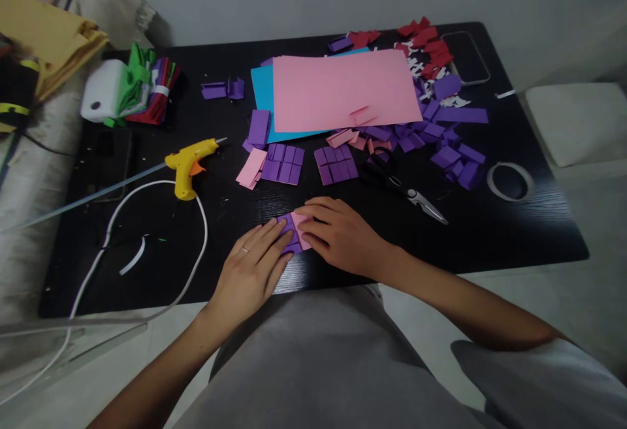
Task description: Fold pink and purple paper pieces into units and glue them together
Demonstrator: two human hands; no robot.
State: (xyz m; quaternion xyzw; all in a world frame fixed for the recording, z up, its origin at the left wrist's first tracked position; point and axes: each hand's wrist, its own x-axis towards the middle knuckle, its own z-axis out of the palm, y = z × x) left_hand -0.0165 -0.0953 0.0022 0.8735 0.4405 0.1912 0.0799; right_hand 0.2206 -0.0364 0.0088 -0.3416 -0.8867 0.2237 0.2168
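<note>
A small purple-and-pink folded paper piece [298, 230] lies near the front edge of the black table. My left hand [255, 259], with a ring on one finger, lies flat with its fingers stretched over the purple side. From the right, my right hand [340, 236] rests its slightly bent, parted fingers on the pink side; its thumb is mostly hidden. Just beyond are two gridded purple paper squares, one at the left [283, 164] and one at the right [336, 164]. Beside the left square is a folded pink paper strip [251, 168].
A yellow glue gun [189, 166] with a white cord [204, 239] lies at left. Black-handled scissors [416, 199] and a tape roll [509, 181] are at right. Pink sheets [343, 89] lie over blue paper [262, 99], near purple folded pieces [455, 158] and red scraps [434, 47].
</note>
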